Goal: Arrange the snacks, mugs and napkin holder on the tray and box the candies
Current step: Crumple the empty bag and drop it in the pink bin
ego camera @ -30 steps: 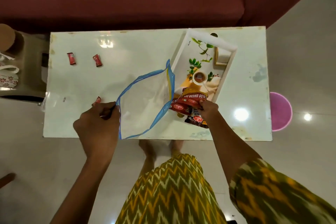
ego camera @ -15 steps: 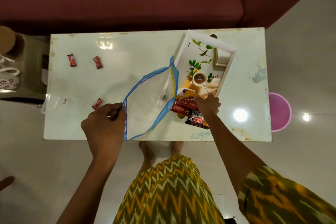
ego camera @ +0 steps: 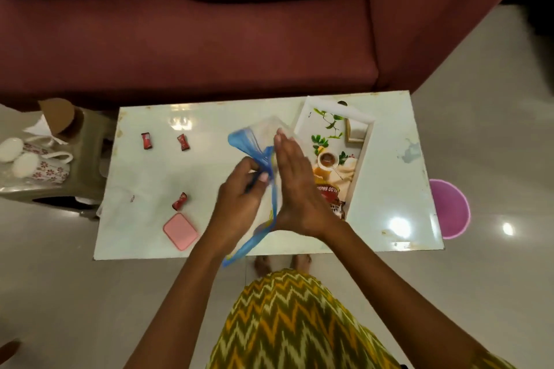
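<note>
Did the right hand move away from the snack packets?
Yes. The right hand has left the snack packets on the tray and shifted left, now pressing flat against the plastic bag.

White table [ego camera: 209,189] holds three candies [ego camera: 147,141]; pink box [ego camera: 180,231]; tray [ego camera: 364,165].

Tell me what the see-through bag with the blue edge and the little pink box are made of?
The bag looks like thin, soft plastic: clear, crumpling between the left hand and right hand, with a blue zip strip. The pink box seems hard and smooth with rounded corners, probably plastic, though it could be painted metal.
</note>
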